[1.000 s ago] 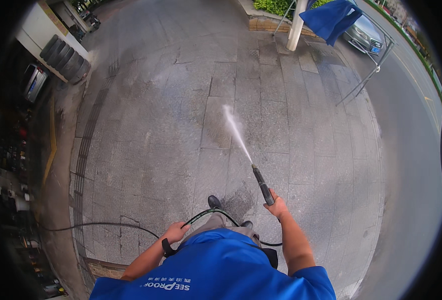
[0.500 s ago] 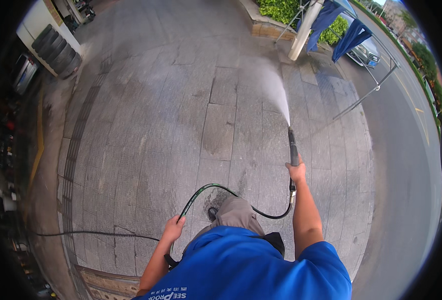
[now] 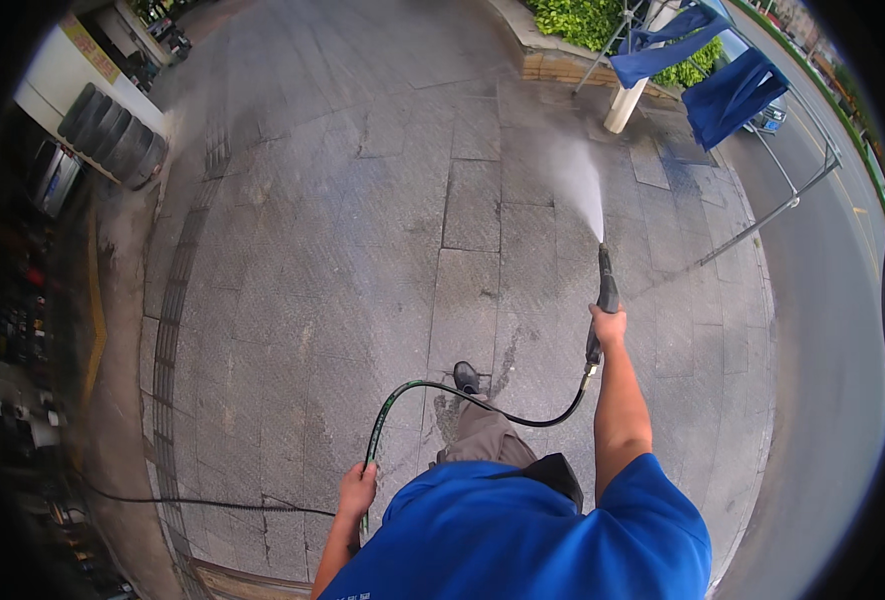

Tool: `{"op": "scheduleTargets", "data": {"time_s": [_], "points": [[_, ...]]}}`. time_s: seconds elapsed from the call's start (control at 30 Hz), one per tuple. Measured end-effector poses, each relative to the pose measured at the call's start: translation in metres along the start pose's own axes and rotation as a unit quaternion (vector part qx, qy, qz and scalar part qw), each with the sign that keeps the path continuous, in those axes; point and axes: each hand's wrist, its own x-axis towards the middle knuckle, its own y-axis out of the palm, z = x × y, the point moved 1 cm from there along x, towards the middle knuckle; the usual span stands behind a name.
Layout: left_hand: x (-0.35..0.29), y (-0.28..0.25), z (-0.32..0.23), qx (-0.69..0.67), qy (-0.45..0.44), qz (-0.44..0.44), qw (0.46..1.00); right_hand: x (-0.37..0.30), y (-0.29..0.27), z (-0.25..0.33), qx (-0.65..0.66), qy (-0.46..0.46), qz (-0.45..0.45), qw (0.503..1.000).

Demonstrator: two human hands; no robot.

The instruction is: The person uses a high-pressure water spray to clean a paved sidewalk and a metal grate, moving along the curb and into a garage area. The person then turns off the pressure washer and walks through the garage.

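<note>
My right hand (image 3: 608,324), on an outstretched arm, is closed round a black pressure washer gun (image 3: 606,280). From its tip a white spray of water (image 3: 584,190) fans out forward and slightly left over the paving. A black hose (image 3: 522,420) joins the back of the gun by a metal fitting (image 3: 589,376) and loops across in front of my legs. Lower down at left, my left hand (image 3: 358,488) grips that same hose, whose green-marked stretch (image 3: 384,412) arches up from my fingers. One black shoe (image 3: 466,377) shows ahead of me on the stone slabs.
Blue cloths (image 3: 730,100) hang on a metal frame (image 3: 792,200) at the far right, beside a pale post (image 3: 626,105) and a planter (image 3: 562,66). A road (image 3: 822,330) runs along the right. Stacked tyres (image 3: 112,135) stand far left; hose also trails along the ground (image 3: 212,503).
I have stepped forward, and the black shoe shows farther ahead. The gun and its spray sit a little farther right and up in view. Both hands keep their grips.
</note>
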Motion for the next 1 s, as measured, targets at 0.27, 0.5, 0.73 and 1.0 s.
{"op": "scheduleTargets", "data": {"time_s": [0.27,0.5,0.73,1.0], "points": [[0.12,-0.019,-0.181,-0.013,0.028,-0.021,0.999,0.138,0.066,0.116,0.027,0.037,-0.028,0.999],[0.237,-0.02,-0.273,0.029,0.074,0.005,0.997,0.24,0.108,0.179,0.073,-0.031,-0.086,0.993],[0.359,-0.03,-0.385,-0.024,0.017,0.034,0.999,0.324,0.16,0.263,0.036,0.02,-0.121,0.992],[0.478,-0.068,-0.55,-0.003,0.014,0.07,0.997,0.432,0.187,0.336,0.099,0.054,-0.139,0.984]]}}
